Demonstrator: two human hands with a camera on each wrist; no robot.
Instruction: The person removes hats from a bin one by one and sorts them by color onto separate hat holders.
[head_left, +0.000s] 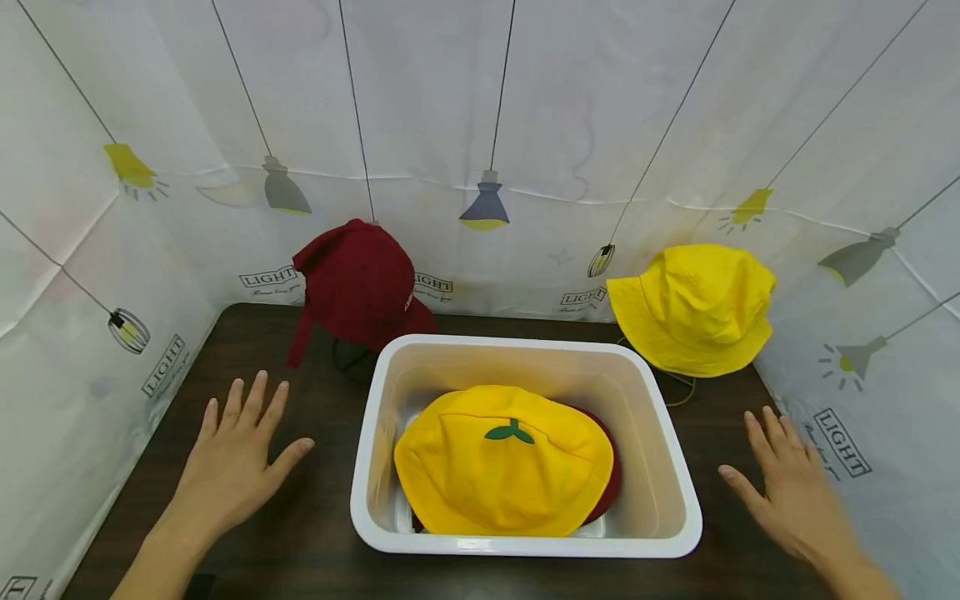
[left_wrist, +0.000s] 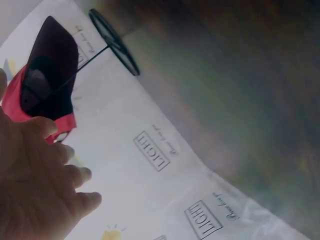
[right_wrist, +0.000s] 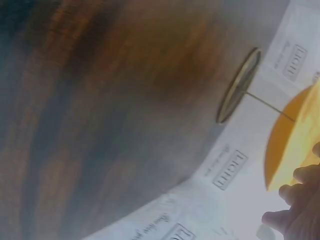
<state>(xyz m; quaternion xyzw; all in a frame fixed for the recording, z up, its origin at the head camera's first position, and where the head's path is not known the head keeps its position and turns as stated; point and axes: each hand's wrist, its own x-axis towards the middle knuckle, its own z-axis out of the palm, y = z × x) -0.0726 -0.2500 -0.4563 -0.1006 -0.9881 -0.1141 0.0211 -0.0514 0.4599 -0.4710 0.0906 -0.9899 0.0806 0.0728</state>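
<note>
My left hand [head_left: 234,467] is spread with straight fingers over the left side of the dark table, holding nothing. On the right side my right hand [head_left: 797,492] is likewise spread, and it too holds nothing. Between them stands a white plastic bin [head_left: 525,546]. In it lies a yellow bucket hat [head_left: 502,467] with a green leaf mark, on top of a dark red cap [head_left: 611,479] that is mostly hidden. Behind the bin, a dark red baseball cap [head_left: 356,283] hangs on a stand at the left, and another yellow bucket hat [head_left: 697,308] at the right.
A dark round stand base [left_wrist: 114,42] carries the red cap, and a brass-coloured base [right_wrist: 240,86] carries the yellow hat. The dark wood-grain table [head_left: 300,533] meets a white printed curtain [head_left: 420,100] at the back and sides. A small black object [head_left: 199,586] lies near the left forearm.
</note>
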